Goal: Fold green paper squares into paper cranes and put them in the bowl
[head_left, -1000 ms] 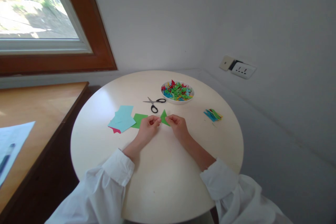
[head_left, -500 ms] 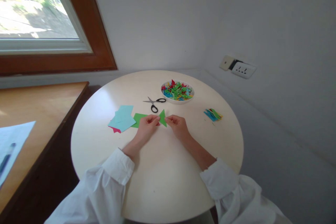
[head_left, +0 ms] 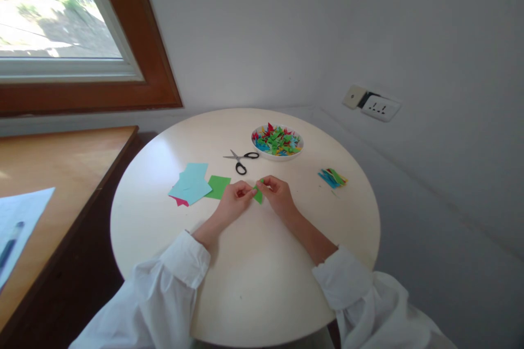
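Note:
Between my two hands is a small folded piece of green paper [head_left: 258, 196], partly covered by fingers. My left hand [head_left: 235, 200] pinches its left side, and my right hand [head_left: 277, 194] pinches its upper right part. The fingertips of both hands nearly meet. Beside my left hand lies a flat green paper square [head_left: 218, 186]. Further left are light blue paper sheets [head_left: 190, 184], with a pink-red sheet [head_left: 180, 202] showing beneath. Open scissors [head_left: 241, 160] with black handles rest just beyond my hands.
A white bowl [head_left: 278, 158] full of small colourful folded paper pieces stands toward the back of the round white table [head_left: 262, 294]. Coloured paper strips [head_left: 332, 178] lie on the right. A wooden desk [head_left: 73, 158] with a sheet and a pen is at the left; walls border the back and right.
The green paper has turned and is now more covered by my fingers. My left hand has moved right, closer to my right hand, uncovering more of the green square.

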`<state>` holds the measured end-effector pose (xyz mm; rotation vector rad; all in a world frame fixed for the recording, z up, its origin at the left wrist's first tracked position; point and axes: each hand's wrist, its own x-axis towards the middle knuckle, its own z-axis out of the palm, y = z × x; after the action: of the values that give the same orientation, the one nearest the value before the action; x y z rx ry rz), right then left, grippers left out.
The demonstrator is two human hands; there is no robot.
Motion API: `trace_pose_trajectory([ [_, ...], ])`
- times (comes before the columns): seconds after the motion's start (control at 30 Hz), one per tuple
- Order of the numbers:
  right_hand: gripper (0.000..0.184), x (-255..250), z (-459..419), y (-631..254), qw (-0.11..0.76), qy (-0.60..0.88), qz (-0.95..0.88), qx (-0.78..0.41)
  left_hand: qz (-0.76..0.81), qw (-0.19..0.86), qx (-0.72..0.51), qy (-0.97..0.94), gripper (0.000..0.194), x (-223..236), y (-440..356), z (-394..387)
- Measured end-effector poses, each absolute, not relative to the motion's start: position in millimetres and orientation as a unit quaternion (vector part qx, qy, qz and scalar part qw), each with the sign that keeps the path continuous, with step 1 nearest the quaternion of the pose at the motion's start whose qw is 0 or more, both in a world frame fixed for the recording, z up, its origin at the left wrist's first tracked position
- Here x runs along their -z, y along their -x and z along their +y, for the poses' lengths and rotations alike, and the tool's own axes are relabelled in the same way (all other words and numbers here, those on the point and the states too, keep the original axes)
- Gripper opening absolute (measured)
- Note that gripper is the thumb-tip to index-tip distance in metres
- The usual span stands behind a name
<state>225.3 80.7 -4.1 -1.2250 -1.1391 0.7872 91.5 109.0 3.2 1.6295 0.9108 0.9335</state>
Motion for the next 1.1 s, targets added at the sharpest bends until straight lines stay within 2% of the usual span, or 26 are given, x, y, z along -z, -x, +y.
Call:
trace_pose_trajectory([
  [0.1,0.022,4.4,81.2,-225.6,0.61,0.527,-0.479,-0.346,0.378,0.509,-0.376,-0.676,0.028,-0.8,-92.1,109.0],
  [0.37,0.022,2.0,81.0,-228.5,0.628,0.53,-0.455,-0.342,0.358,0.608,-0.395,-0.589,0.03,7.5,-92.6,113.0],
  [0.6,0.02,2.5,80.0,-227.4,0.594,0.546,-0.488,-0.332,0.375,0.588,-0.42,-0.581,0.026,4.5,-93.7,112.5],
  [1.1,0.021,2.1,77.2,-226.2,0.579,0.541,-0.526,-0.308,0.378,0.531,-0.432,-0.623,0.023,-0.4,-89.5,111.3],
])
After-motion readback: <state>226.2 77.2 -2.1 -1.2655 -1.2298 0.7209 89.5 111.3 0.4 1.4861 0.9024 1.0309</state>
